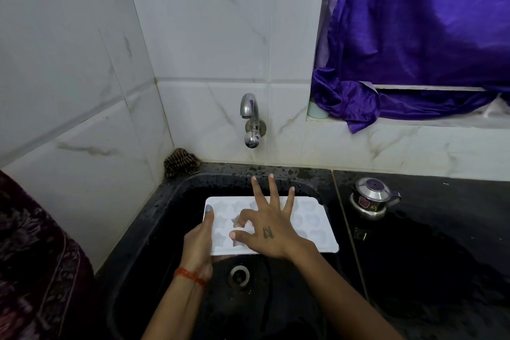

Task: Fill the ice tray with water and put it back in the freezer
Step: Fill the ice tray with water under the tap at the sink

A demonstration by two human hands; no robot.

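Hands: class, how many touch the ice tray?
2. The left hand grips the ice tray at its left edge; the right hand lies on top, pinching at a mould.
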